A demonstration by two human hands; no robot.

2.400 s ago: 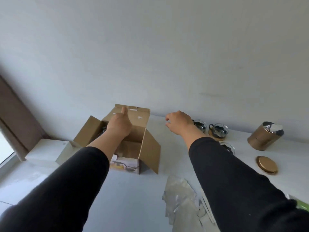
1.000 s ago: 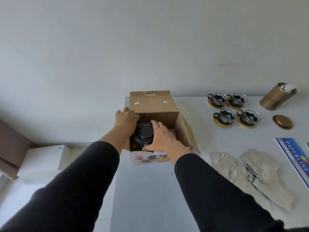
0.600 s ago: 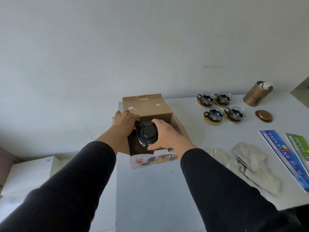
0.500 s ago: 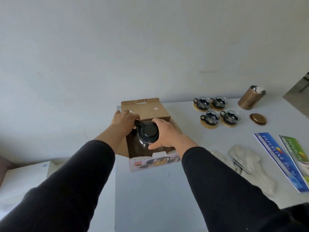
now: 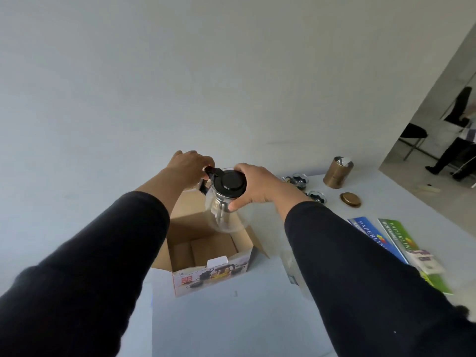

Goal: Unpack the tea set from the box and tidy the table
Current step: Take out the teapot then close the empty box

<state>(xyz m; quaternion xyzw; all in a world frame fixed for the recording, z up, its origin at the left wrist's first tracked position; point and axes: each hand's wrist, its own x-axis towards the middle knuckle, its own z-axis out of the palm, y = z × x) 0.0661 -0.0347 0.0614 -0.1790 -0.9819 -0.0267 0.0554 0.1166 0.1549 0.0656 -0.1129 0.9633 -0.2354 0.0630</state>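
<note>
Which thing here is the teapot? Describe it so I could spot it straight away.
Find the open cardboard box at the near edge of the white table. Held above it by both hands is the teapot: clear glass, with a round black lid and black handle, unlike the small cups farther right.

Both of your hands hold a glass teapot [image 5: 226, 202] in the air above an open cardboard box [image 5: 206, 243], so the box mouth below it is unblocked. Your left hand [image 5: 189, 166] is at the handle side, your right hand [image 5: 260, 184] beside the lid. The box's raised flaps stand on its left and right sides. In front of the box, nearest you, the white desk [image 5: 231, 320] is bare. To the right, your way is crowded: glass cups [image 5: 298, 179] near the wall, a brass canister [image 5: 337, 172] with its lid [image 5: 349, 199] lying beside it, and paper packs [image 5: 391, 238] nearer you. A wall closes off the far side.
</note>
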